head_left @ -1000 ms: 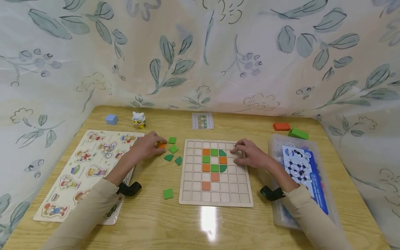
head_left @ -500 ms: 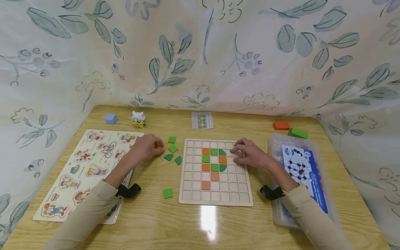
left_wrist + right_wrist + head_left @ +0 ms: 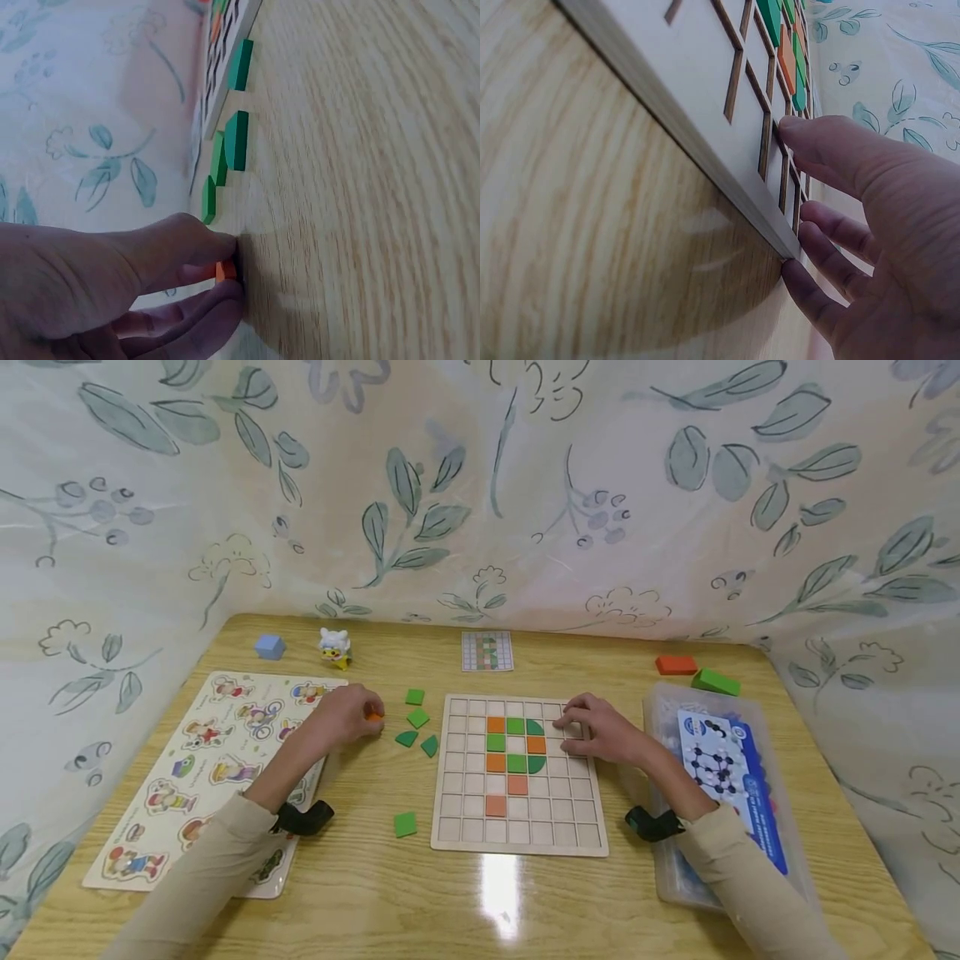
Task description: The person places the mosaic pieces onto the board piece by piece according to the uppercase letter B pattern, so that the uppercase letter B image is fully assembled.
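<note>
Head view, left hand: the left hand [image 3: 347,717] lies on the table [image 3: 480,893] at 9 o'clock of the grid board [image 3: 517,839], fingers curled round a small orange tile [image 3: 373,716].
Head view, right hand: the right hand [image 3: 600,731] rests on the board's edge at 3 o'clock, fingers extended and relaxed, gripping nothing.
Head view, loose pieces: four green tiles [image 3: 417,718] lie between the left hand and the board; one more green tile [image 3: 405,824] sits at 7 o'clock of the board.
Head view, surroundings: picture puzzle [image 3: 187,760] at far 9 o'clock, clear plastic box [image 3: 660,877] at 3 o'clock, pattern card [image 3: 487,651] at 12 o'clock.
Left wrist view: thumb and fingertips [image 3: 214,247] pinch the orange tile [image 3: 224,271] against the table; only a sliver shows.
Right wrist view: fingertips [image 3: 802,131] touch the board's face, the lower fingers its corner; the hand steadies the board.
Handling judgement: the tile looks thin, stiff, light and smooth, likely wood. It sits flat, so little edge is offered; best hold is a pinch on two opposite edges, or tip one edge up first.
Risk judgement: the glossy table may let the tile slide under a loose pinch.
</note>
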Action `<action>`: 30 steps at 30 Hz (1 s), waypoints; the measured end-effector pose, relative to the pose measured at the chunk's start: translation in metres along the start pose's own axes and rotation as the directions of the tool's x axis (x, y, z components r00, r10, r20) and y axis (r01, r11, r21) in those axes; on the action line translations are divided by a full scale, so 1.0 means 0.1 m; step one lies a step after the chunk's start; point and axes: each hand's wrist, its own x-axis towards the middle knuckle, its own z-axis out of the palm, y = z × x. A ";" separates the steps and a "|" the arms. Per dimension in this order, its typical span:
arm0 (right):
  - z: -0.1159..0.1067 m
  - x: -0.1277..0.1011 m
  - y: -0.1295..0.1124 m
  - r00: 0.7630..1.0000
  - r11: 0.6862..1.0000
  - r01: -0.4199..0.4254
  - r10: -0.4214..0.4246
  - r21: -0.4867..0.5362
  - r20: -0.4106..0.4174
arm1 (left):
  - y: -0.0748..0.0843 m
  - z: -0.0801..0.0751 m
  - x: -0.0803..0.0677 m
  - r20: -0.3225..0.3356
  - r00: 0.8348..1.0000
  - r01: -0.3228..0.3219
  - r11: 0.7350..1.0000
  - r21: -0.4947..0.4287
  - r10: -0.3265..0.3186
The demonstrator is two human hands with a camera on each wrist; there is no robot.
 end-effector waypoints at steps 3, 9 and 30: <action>0.02 0.00 0.02 1.000 1.000 0.006 -0.006 -0.004 -0.002 | 0.01 0.01 -0.02 -0.001 1.000 0.004 1.000 0.015 -0.004; 0.03 0.00 0.02 1.000 1.000 0.020 -0.020 0.000 -0.009 | 0.06 0.01 -0.07 -0.017 1.000 0.012 1.000 0.019 -0.012; -0.01 0.00 0.02 1.000 1.000 0.023 -0.023 -0.001 -0.002 | 1.55 0.70 -0.57 0.086 0.873 -0.466 0.873 -0.142 0.480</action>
